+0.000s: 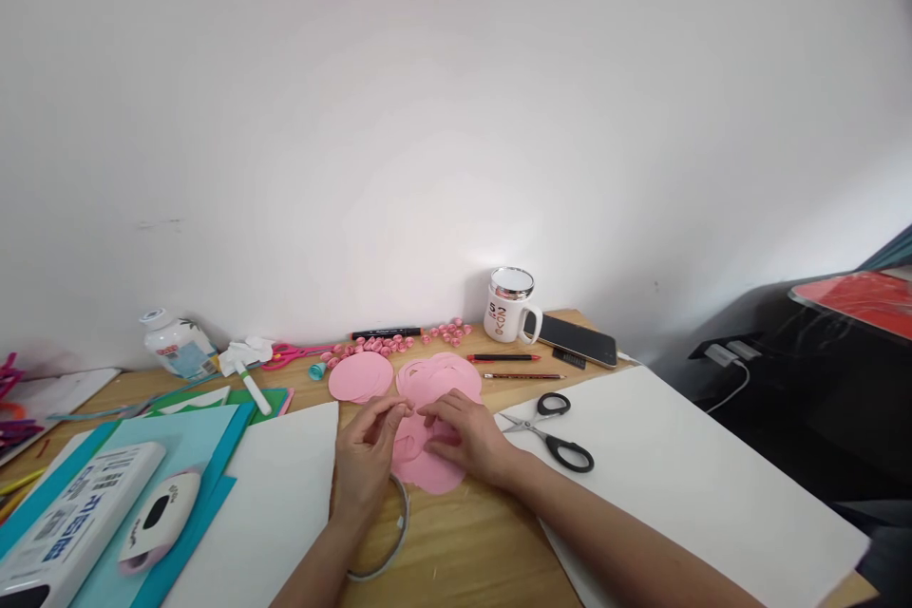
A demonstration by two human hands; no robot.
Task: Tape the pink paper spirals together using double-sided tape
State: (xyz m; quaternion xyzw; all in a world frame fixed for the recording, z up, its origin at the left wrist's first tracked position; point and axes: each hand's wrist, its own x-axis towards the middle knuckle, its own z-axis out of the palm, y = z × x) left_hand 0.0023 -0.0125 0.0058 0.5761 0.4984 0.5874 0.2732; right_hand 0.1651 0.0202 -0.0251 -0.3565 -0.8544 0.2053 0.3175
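Above the middle of the table, my left hand [362, 464] pinches with thumb and index finger, closed on what looks like a thin pink paper strip [408, 445], partly hidden by the fingers. My right hand [470, 432] is closed at the same spot, its fingertips almost meeting the left ones. Below both hands lies a pink paper disc [431, 475]. Behind them are a stack of pink discs [446, 370] and another pink disc pile [361, 376]. A roll of tape [399, 532] sits by my left wrist.
Black-handled scissors [545, 432] lie spread on white paper [684, 475] at right. Rolled pink paper pieces [377, 344] lie along the wall. Also here are a mug [504, 309], a phone [577, 339], a pencil [523, 376], a white bottle [178, 344] and coloured sheets [203, 442].
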